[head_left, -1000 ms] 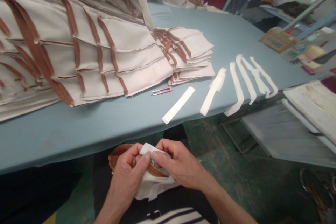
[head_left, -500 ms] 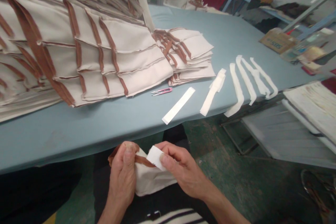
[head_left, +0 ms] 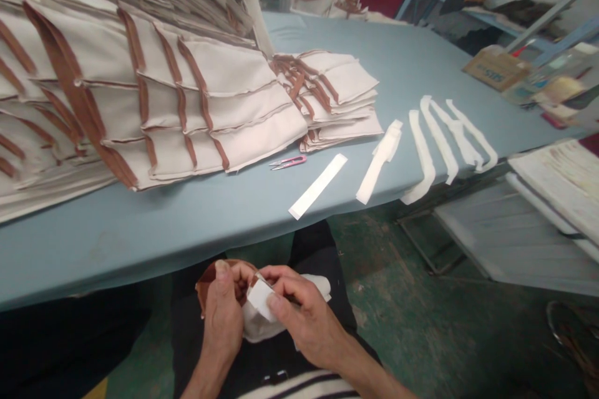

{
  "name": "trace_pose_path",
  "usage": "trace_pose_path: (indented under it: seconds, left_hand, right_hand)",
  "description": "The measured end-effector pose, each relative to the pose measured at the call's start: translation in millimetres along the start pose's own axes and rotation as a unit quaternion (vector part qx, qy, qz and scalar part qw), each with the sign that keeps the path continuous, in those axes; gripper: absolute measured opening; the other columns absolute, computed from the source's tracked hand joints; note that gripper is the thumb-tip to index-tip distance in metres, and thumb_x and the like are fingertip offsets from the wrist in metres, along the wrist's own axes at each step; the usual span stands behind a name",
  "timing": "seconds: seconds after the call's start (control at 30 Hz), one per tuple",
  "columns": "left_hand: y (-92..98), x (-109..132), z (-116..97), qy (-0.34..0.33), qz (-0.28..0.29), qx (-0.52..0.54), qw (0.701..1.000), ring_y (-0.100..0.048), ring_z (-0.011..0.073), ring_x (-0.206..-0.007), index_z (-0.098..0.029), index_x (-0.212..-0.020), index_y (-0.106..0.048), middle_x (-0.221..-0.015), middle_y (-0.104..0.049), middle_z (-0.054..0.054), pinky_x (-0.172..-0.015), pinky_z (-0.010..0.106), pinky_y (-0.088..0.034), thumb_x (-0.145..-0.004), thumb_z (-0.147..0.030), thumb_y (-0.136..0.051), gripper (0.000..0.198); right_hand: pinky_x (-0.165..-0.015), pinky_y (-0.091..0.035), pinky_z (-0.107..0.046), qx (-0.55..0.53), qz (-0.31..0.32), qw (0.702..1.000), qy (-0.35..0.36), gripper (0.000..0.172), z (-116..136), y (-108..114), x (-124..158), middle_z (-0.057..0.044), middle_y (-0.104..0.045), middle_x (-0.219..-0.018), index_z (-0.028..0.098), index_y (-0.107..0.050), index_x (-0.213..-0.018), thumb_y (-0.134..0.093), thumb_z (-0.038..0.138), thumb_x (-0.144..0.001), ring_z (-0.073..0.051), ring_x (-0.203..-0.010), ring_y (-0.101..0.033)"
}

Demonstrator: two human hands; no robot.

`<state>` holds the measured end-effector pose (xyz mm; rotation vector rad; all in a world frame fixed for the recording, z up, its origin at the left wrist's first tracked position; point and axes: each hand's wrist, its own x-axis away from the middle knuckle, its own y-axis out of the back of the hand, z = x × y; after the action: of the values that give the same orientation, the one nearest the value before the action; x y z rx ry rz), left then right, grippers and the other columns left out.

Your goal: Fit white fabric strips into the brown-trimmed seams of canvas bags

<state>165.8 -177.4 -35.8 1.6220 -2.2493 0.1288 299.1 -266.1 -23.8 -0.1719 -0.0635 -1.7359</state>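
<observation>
Over my lap, my left hand (head_left: 223, 299) grips a cream fabric piece (head_left: 257, 328) by its brown trim (head_left: 206, 287). Pinched between thumb and fingers of my right hand (head_left: 304, 312) is a short white strip (head_left: 260, 297), held against the fabric close to the left fingertips. Part of the fabric is hidden behind the right hand. On the table ahead, pink-handled thread snips (head_left: 289, 163) lie beside a single white strip (head_left: 319, 186). A small bunch of white strips (head_left: 381, 162) rests to the right of that.
Large stacks of cream fabric pieces with brown trim (head_left: 178, 100) cover the left of the blue table (head_left: 187, 224). A smaller stack (head_left: 346, 93) sits mid-table. Long white strips (head_left: 421, 162) hang near the right edge. A cardboard box (head_left: 496, 68) stands farther right.
My right hand has moved left and slightly down, bringing the white strip close to my left fingers. The fabric is more bunched, and its brown trim loops up behind my left hand.
</observation>
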Motion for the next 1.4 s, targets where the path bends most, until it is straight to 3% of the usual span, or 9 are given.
trace_pose_path:
  seconds: [0.3,0.57,0.73,0.8,0.9,1.0,1.13,1.4]
  left_hand:
    - [3.9,0,3,-0.005,0.023,-0.002,1.0,-0.043,0.0165,-0.05,-0.021,-0.05,-0.058,-0.051,-0.053,0.001,-0.05,0.031,-0.031,-0.087,-0.096,-0.032,0.088]
    - [5.5,-5,12,0.005,0.056,0.026,0.998,-0.044,0.0155,-0.049,-0.021,-0.055,-0.058,-0.054,-0.055,0.001,-0.047,0.028,-0.034,-0.094,-0.089,-0.031,0.084]
    - [12.4,-2,15,-0.014,0.098,0.02,0.995,-0.047,0.0168,-0.053,-0.021,-0.062,-0.059,-0.061,-0.057,0.001,-0.048,0.027,-0.04,-0.089,-0.094,-0.027,0.084]
    - [15.2,-1,13,-0.028,0.11,0.0,0.994,-0.048,0.0163,-0.056,-0.021,-0.064,-0.058,-0.063,-0.057,0.0,-0.05,0.026,-0.04,-0.088,-0.085,-0.048,0.069]
    - [16.8,1,9,-0.044,0.125,-0.043,0.99,-0.044,0.0138,-0.055,-0.021,-0.064,-0.057,-0.061,-0.052,-0.004,-0.051,0.023,-0.036,-0.081,-0.054,-0.073,0.04]
    - [15.1,1,5,-0.062,0.126,-0.081,0.987,-0.038,0.0123,-0.054,-0.022,-0.059,-0.048,-0.057,-0.043,-0.006,-0.051,0.023,-0.032,-0.076,-0.041,-0.071,0.034]
    - [13.3,2,1,-0.088,0.125,-0.117,0.981,-0.035,0.012,-0.054,-0.023,-0.055,-0.041,-0.056,-0.036,-0.006,-0.052,0.023,-0.029,-0.076,-0.041,-0.066,0.037]
    - [13.5,2,3,-0.106,0.129,-0.142,0.976,-0.035,0.0124,-0.054,-0.024,-0.057,-0.04,-0.057,-0.037,-0.006,-0.051,0.023,-0.029,-0.081,-0.043,-0.062,0.038]
  right_hand:
    - [-0.095,-0.049,-0.035,0.007,-0.018,1.0,-0.001,0.036,-9,-3,1,-0.012,-0.073,-0.117,0.021,-0.054,-0.076,-0.059,0.043,-0.104,-0.023,-0.108,-0.069]
    - [-0.095,-0.049,-0.033,0.031,-0.024,0.999,0.003,0.036,-12,-2,-2,-0.011,-0.073,-0.114,0.021,-0.055,-0.076,-0.058,0.043,-0.105,-0.022,-0.108,-0.069]
    - [-0.091,-0.051,-0.033,0.038,-0.035,0.999,0.001,0.04,-9,-1,-2,-0.011,-0.075,-0.111,0.021,-0.055,-0.076,-0.057,0.047,-0.106,-0.021,-0.099,-0.069]
    - [-0.09,-0.051,-0.033,0.04,-0.035,0.999,0.001,0.04,-8,-1,-1,-0.01,-0.075,-0.11,0.021,-0.055,-0.076,-0.057,0.047,-0.106,-0.02,-0.098,-0.068]
    - [-0.092,-0.05,-0.032,0.037,-0.034,0.999,-0.001,0.038,-11,-2,1,-0.01,-0.074,-0.111,0.021,-0.055,-0.076,-0.058,0.046,-0.105,-0.02,-0.101,-0.069]
    - [-0.094,-0.05,-0.032,0.032,-0.032,0.999,-0.008,0.037,-16,-4,3,-0.009,-0.073,-0.113,0.021,-0.054,-0.076,-0.059,0.043,-0.105,-0.021,-0.104,-0.069]
    - [-0.095,-0.05,-0.033,0.033,-0.036,0.999,-0.009,0.034,-20,-6,5,-0.01,-0.073,-0.113,0.022,-0.052,-0.074,-0.059,0.037,-0.104,-0.021,-0.105,-0.069]
    - [-0.096,-0.05,-0.033,0.058,-0.033,0.998,0.004,0.032,-22,-4,5,-0.011,-0.072,-0.114,0.021,-0.051,-0.075,-0.058,0.034,-0.104,-0.021,-0.105,-0.069]
